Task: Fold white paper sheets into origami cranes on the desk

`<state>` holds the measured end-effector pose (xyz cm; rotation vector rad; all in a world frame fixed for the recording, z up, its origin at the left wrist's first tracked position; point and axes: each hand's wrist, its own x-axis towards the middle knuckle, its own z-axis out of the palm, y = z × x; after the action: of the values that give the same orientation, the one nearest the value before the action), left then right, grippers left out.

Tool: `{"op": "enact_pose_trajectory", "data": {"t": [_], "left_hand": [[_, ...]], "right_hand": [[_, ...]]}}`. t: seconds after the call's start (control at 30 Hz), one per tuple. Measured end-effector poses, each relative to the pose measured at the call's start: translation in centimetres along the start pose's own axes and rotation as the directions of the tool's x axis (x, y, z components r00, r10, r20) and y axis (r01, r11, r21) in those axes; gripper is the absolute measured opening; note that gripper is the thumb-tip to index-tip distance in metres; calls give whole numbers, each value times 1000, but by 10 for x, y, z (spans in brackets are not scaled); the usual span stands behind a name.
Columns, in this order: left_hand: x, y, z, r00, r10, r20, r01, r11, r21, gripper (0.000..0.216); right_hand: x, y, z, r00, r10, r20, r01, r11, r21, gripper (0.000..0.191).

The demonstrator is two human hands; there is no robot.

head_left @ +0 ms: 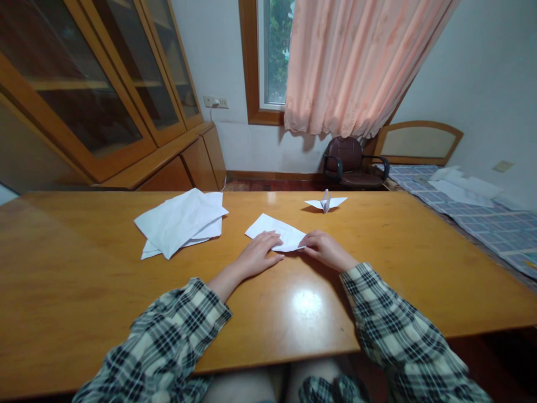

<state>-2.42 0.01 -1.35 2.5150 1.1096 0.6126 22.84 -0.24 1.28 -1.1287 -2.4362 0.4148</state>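
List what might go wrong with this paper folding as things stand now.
1. The sheet lies on a glossy table; it may slide under the left hand and right hand, skewing the crease.
2. The loose paper stack sits unweighted near the left sleeve; a sweep of the arm could scatter it.
3. The finished paper crane stands just beyond the hands and could get knocked over.

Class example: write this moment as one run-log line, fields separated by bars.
left hand: flat on folded paper | right hand: pressing its near edge | paper stack: left of it | paper crane: beyond | table: wooden
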Motion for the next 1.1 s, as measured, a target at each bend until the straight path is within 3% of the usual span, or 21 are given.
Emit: {"op": "enact_pose_trajectory", "data": {"t": [0.3, 0.53, 0.8, 0.93, 1.1], "left_hand": [[1, 4, -4, 1000, 3, 8, -3, 997, -72, 17], [3, 6, -4, 1000, -26, -2, 25, 992, -124, 12], [3, 5, -1, 998, -56, -43, 50, 990, -132, 10], [1, 4, 0, 992, -110, -58, 102, 986, -135, 33], [0, 2, 0, 999, 19, -30, -21, 997, -74, 45]], "right_hand": [[1, -1, -1, 996, 87, -22, -88, 993, -79, 22], [2, 6, 8, 990, 116, -83, -126, 984, -123, 33], [5, 7, 16, 960, 232, -155, -252, 960, -124, 39], [5, 7, 17, 946, 275, -171, -289, 955, -63, 24], [4, 9, 19, 934, 302, -194, -308, 951, -4, 24]]}}
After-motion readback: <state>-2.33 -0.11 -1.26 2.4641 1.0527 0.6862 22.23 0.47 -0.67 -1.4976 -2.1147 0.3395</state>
